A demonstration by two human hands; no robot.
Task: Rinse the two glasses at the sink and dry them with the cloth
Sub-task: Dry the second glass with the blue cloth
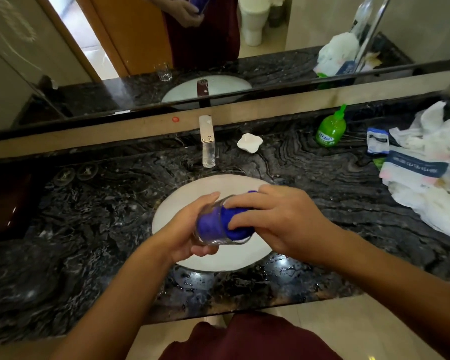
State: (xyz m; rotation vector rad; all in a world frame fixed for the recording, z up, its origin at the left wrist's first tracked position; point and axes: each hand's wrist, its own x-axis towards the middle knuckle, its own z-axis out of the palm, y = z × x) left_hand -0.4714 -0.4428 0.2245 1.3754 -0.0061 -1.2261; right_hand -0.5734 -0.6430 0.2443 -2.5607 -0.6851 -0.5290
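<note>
Drying goes best by twisting: left hand (190, 227) grips the tilted glass (216, 229) above the sink (166, 211), right hand (278, 219) presses the blue cloth (218, 222) inside.

Evenly lit, soft daylight through the mirrored doorway (70, 27). Glare on the wet counter (200, 279) edge. Bowed at the edges, slightly soft.

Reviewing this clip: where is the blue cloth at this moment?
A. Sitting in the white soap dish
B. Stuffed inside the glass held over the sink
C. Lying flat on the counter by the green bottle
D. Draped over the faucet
B: the blue cloth fills the tilted glass gripped by the left hand, while the right hand fingers press it in above the sink.
</note>
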